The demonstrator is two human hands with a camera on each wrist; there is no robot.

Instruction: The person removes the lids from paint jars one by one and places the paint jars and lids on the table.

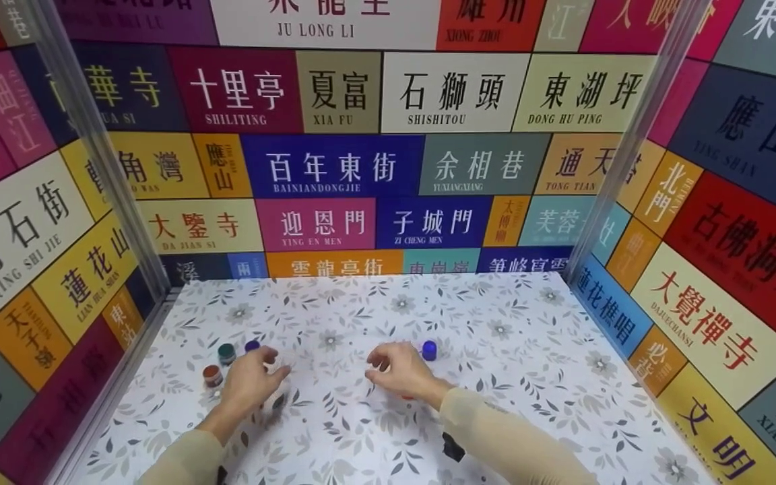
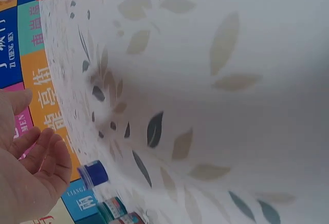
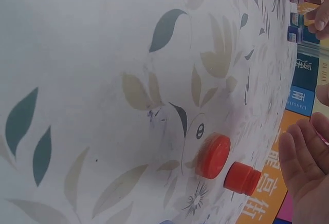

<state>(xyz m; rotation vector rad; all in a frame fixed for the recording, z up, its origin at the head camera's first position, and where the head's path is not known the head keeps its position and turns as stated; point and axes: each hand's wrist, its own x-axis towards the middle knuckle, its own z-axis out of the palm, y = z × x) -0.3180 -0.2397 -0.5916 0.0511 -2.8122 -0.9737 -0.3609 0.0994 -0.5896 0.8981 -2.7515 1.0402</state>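
My left hand (image 1: 253,380) is over the table with its fingers loosely bent and nothing in them. Close to it stand a blue-capped jar (image 2: 93,174), a green-capped jar (image 1: 226,353) and a brown-capped jar (image 1: 211,376). Across from it, my right hand (image 1: 405,370) hovers with relaxed fingers, likewise holding nothing. In the right wrist view, a wide red lid or capped jar (image 3: 213,156) and a small red jar (image 3: 242,178) are beside that hand; the head view shows only a sliver of red beneath it. Just past the right hand is a purple-blue jar (image 1: 429,350).
The table (image 1: 361,431) has a white cover printed with leaves and flowers. Panels with colourful name tiles (image 1: 334,165) rise behind it and on both sides, joined by clear corner posts (image 1: 620,135).
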